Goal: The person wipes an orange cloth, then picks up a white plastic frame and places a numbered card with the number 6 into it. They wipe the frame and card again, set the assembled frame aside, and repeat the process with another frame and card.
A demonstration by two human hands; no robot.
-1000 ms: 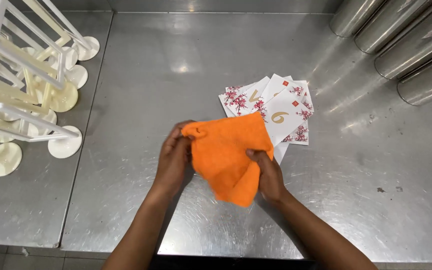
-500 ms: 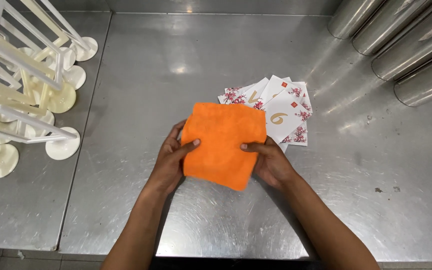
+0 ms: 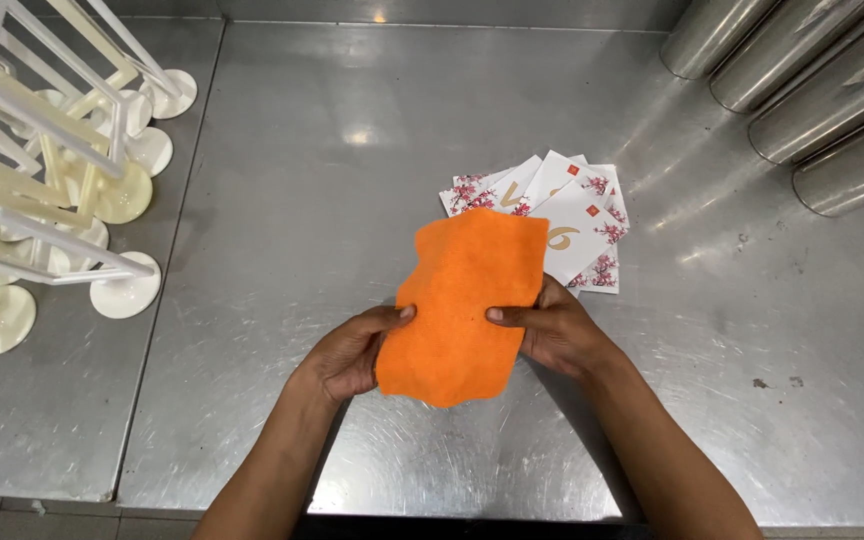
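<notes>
An orange cloth [image 3: 462, 300] is held above the steel table [image 3: 352, 150], spread flat and folded. My left hand [image 3: 352, 350] grips its left edge with the thumb on top. My right hand [image 3: 547, 330] grips its right edge the same way. Behind the cloth lies a fan of white cards [image 3: 562, 215] with red flower prints and gold figures; the cloth covers their near left part.
Cream and white plastic stands with round bases [image 3: 62, 180] crowd the left side. Several steel cylinders [image 3: 812, 90] lie at the back right. A seam [image 3: 182, 200] divides the table from another steel surface on the left.
The crumpled cloth has been opened out and smoothed into a flat folded piece, and both hands have shifted to its side edges.
</notes>
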